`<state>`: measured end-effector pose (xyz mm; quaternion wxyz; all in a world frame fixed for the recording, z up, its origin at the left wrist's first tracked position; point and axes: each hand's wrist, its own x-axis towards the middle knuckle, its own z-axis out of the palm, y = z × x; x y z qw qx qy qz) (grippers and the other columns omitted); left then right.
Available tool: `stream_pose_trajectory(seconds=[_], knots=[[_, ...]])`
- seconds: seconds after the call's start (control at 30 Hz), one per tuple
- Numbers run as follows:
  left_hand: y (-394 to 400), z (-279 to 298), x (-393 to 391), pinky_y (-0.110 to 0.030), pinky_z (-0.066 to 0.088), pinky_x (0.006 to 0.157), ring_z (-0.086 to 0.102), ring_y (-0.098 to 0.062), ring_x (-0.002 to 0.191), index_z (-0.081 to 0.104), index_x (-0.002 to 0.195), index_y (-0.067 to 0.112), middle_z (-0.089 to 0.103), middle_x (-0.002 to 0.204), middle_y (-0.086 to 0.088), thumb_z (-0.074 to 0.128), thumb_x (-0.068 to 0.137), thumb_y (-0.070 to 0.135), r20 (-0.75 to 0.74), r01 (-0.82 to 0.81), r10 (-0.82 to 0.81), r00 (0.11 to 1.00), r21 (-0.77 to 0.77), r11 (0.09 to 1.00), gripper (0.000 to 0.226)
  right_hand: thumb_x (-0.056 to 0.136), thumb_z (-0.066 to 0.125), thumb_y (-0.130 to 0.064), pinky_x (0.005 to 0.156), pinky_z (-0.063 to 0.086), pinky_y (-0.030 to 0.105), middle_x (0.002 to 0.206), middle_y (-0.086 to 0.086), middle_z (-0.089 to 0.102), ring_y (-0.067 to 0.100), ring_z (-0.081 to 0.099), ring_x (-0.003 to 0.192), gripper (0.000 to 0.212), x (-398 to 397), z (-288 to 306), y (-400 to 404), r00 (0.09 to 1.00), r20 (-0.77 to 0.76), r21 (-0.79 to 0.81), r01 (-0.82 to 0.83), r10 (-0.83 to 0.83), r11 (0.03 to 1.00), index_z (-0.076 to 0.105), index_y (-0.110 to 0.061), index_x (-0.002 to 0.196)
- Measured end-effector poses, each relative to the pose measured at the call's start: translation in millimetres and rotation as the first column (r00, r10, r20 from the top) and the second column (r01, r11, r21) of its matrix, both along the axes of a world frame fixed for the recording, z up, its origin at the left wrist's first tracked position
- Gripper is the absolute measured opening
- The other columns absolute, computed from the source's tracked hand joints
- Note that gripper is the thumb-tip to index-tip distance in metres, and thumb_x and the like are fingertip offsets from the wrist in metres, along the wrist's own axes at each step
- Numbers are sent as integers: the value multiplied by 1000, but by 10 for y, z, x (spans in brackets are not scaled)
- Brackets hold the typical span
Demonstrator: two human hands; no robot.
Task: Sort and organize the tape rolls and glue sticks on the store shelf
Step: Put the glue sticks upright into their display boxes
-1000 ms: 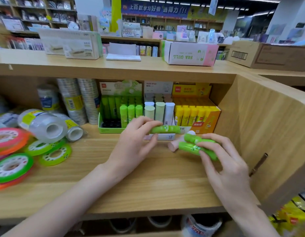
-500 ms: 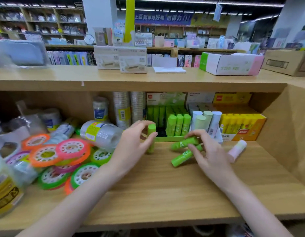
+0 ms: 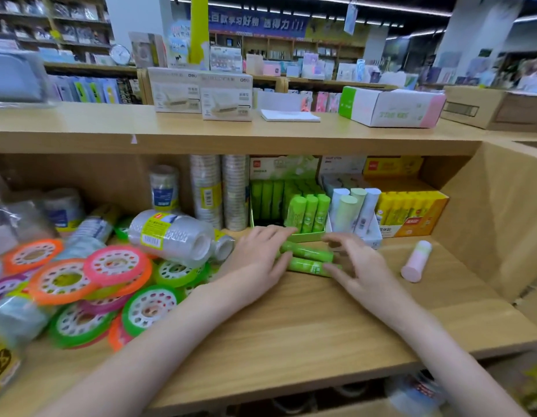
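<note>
Two green glue sticks (image 3: 308,253) lie side by side on the wooden shelf (image 3: 291,320), just in front of the green display box (image 3: 306,236). My left hand (image 3: 256,257) covers their left ends, fingers stretched over them and thumb below. Spread fingers of my right hand (image 3: 359,266) touch their right ends. More green sticks (image 3: 310,212) stand upright in the box. A pink glue stick (image 3: 416,261) lies alone to the right. Coloured tape reels (image 3: 117,267) are heaped at the left.
A wrapped pack of clear tape (image 3: 171,237) lies beside the reels, with tall tape stacks (image 3: 207,191) behind. Pastel glue sticks (image 3: 351,209) and a yellow glue box (image 3: 411,212) fill the back right. The shelf's side wall (image 3: 486,221) closes the right end.
My left hand has laid down the green stick it held upright and now lies over the sticks. My right hand slid back to their right ends. The view shifted slightly.
</note>
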<state>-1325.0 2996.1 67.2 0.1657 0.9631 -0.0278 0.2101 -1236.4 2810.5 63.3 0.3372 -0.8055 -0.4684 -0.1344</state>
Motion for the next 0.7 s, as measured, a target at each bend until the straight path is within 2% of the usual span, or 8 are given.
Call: stream_pose_trajectory(seconds=[0.13, 0.17, 0.23, 0.3, 0.37, 0.47, 0.57, 0.7], knots=[[-53, 5, 51, -31, 19, 104, 36, -15, 126, 46, 134, 29, 48, 133, 6, 23, 88, 55, -29, 43, -39, 999, 145, 989, 58, 81, 60, -9, 87, 35, 32, 99, 7, 61, 29, 47, 98, 14, 110, 110, -344, 871, 265, 123, 395, -414, 910, 65, -12, 94], [-78, 5, 81, -31, 18, 104, 37, -16, 125, 49, 132, 29, 49, 132, 6, 24, 87, 57, -45, 58, -50, 998, 193, 979, 58, 83, 62, -12, 85, 37, 39, 105, 10, 60, 35, 46, 100, 12, 168, 113, -460, 813, 235, 55, 536, -533, 842, 66, -14, 94], [-127, -12, 156, -34, 23, 103, 43, -19, 120, 56, 125, 28, 53, 126, 4, 23, 85, 60, -53, 87, -77, 996, 244, 966, 60, 87, 60, -28, 87, 34, 41, 114, 11, 56, 37, 43, 108, 17, 252, 93, -636, 722, 156, -303, 684, -674, 663, 65, -21, 102], [-154, -24, 205, -34, 29, 99, 47, -20, 115, 58, 122, 26, 56, 122, 3, 21, 83, 61, -51, 98, -89, 995, 240, 966, 64, 86, 58, -32, 85, 26, 33, 111, 7, 58, 30, 45, 109, 18, 274, 65, -732, 769, 133, -460, 607, -626, 648, 65, -22, 99], [-133, -56, 219, -32, 31, 96, 46, -18, 115, 56, 124, 26, 55, 122, 4, 21, 84, 60, -57, 98, -87, 995, 223, 970, 63, 81, 66, -19, 80, 27, 31, 98, -2, 55, 23, 52, 97, 6, 182, 105, -724, 862, 51, -351, 487, -504, 800, 62, -21, 85], [-136, -77, 211, -32, 37, 91, 49, -20, 110, 58, 122, 24, 57, 118, 3, 28, 88, 54, -40, 89, -82, 996, 223, 971, 55, 73, 73, -9, 68, 40, 16, 91, -13, 42, -1, 54, 81, 28, -7, 168, -642, 930, -198, -189, 275, -311, 943, 52, -28, 80], [-144, -95, 226, -32, 40, 86, 52, -20, 105, 60, 118, 23, 60, 113, 3, 33, 89, 49, 0, 74, -76, 997, 226, 971, 48, 75, 70, -5, 75, 49, 14, 101, -11, 53, -1, 60, 84, 37, -62, 198, -541, 917, -362, -52, 159, -167, 986, 53, -34, 89], [-110, -165, 213, -32, 44, 85, 54, -18, 101, 62, 113, 25, 60, 109, 4, 38, 89, 45, 90, 32, -55, 994, 241, 970, 40, 83, 53, 11, 73, 50, 21, 107, -2, 61, -1, 62, 87, 39, 6, 266, -472, 802, -586, 296, 81, 114, 952, 54, -22, 104]])
